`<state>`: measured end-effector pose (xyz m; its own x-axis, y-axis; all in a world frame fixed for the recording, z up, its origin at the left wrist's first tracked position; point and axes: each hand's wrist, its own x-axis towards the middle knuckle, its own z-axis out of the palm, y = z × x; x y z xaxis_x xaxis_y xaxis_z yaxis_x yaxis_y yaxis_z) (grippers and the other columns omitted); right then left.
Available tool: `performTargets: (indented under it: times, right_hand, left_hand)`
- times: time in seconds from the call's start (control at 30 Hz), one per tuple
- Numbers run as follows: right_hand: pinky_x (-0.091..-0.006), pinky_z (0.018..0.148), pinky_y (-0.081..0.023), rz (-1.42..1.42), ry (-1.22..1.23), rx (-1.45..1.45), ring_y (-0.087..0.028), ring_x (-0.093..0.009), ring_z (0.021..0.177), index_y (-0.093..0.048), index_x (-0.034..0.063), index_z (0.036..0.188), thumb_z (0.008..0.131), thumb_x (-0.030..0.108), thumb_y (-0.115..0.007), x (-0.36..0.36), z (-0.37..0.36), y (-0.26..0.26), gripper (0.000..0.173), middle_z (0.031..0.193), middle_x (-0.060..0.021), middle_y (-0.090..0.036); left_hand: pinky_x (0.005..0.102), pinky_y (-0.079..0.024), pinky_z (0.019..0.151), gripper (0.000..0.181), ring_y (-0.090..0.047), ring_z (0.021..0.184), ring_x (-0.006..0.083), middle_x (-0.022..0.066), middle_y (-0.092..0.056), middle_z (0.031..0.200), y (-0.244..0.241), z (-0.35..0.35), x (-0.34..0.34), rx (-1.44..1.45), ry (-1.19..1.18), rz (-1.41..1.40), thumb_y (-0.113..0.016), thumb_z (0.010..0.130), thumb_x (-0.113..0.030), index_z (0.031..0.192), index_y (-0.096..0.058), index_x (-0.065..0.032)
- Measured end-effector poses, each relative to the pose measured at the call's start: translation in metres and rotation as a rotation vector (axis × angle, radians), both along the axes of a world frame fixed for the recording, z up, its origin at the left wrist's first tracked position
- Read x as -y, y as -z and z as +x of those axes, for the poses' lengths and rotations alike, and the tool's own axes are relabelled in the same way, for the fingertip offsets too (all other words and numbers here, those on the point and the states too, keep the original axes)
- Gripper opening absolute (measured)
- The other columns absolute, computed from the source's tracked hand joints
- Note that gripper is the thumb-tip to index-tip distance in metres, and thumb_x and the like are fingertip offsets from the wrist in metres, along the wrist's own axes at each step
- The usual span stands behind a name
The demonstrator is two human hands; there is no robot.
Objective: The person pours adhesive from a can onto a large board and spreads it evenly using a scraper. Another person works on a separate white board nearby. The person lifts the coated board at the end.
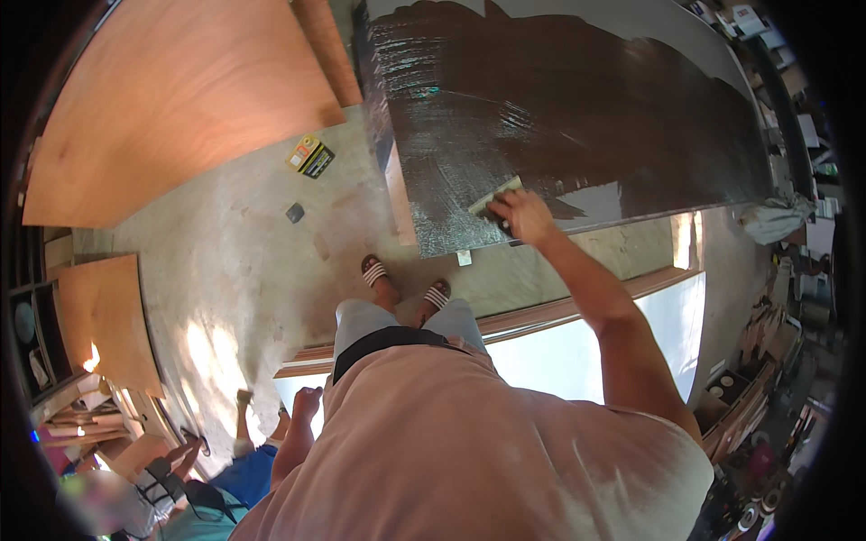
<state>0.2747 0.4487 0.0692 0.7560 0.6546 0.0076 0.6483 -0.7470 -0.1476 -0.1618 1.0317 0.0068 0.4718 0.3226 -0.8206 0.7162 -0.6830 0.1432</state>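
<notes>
My right hand [524, 215] grips a wide, pale-edged spreader [496, 196], its long edge against the near left part of a large flat panel [643, 20]. A dark brown wet coating [595, 101] covers most of this panel, with fine streaks and shine towards the left. A grey uncoated band shows along the far edge, and a smaller grey patch [595, 201] lies right of my hand. My left hand [308, 402] hangs low beside my hip, away from the panel; its fingers are too small and turned away to read.
Plywood sheets [196, 101] stand at the left, near a yellow-and-black package [310, 157] on the concrete floor [250, 257]. Close around my legs is a stack of white-faced panels [548, 358]. Another person [250, 473] is behind me at lower left. A crumpled cloth [775, 220] hangs by the panel's right corner.
</notes>
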Motion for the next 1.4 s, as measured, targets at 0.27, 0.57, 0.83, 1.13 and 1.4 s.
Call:
performTargets:
  times: [0.27,0.57,0.83,1.13,1.4]
  right_hand:
    - [-0.0378,0.088,-0.044,-0.069,0.116,-0.143,-0.055,-0.021,0.105,-0.064,0.0217,0.118,0.069,0.003,-0.065,0.069,-0.145,-0.026,0.052,0.117,0.0005,-0.059]
    - [-0.0390,0.085,-0.044,0.059,0.362,0.093,-0.056,-0.024,0.102,-0.066,0.0196,0.114,0.073,0.005,-0.060,0.018,-0.035,-0.007,0.045,0.110,-0.0028,-0.063]
    - [-0.0426,0.081,-0.047,0.039,0.104,-0.140,-0.058,-0.026,0.096,-0.068,0.0205,0.111,0.068,0.003,-0.063,0.049,-0.107,-0.031,0.047,0.103,-0.0046,-0.064]
    - [-0.0441,0.091,-0.047,0.268,0.726,0.001,-0.058,-0.036,0.106,-0.066,0.0143,0.114,0.075,0.000,-0.049,0.022,0.092,-0.046,0.044,0.106,-0.0165,-0.064]
    - [-0.0444,0.092,-0.047,0.223,0.632,-0.009,-0.058,-0.035,0.107,-0.062,0.0186,0.122,0.079,0.001,-0.047,-0.094,0.251,-0.047,0.048,0.112,-0.0154,-0.062]
  left_hand:
    - [0.0401,-0.048,0.085,0.044,-0.064,0.096,0.0327,0.0224,-0.068,0.101,0.019,0.068,0.012,0.156,-0.031,-0.079,-0.061,0.089,-0.035,0.104,-0.064,0.0063]
    - [0.0359,-0.049,0.084,0.042,-0.065,0.093,0.0274,0.0177,-0.069,0.098,-0.008,0.146,0.002,0.293,-0.181,-0.107,-0.063,0.088,-0.034,0.105,-0.064,0.0044]
    - [0.0456,-0.049,0.081,0.038,-0.064,0.092,0.0364,0.0227,-0.066,0.100,0.014,0.032,-0.027,0.101,0.245,0.022,-0.051,0.095,-0.033,0.097,-0.066,0.0021]
    - [0.0413,-0.049,0.085,0.043,-0.065,0.096,0.0350,0.0224,-0.068,0.099,-0.006,0.092,-0.049,0.013,0.076,0.057,-0.060,0.087,-0.037,0.101,-0.066,0.0027]
    - [0.0416,-0.049,0.088,0.053,-0.064,0.098,0.0351,0.0205,-0.068,0.100,0.050,0.247,-0.112,0.275,-0.043,0.070,-0.073,0.077,-0.041,0.109,-0.063,-0.0002]
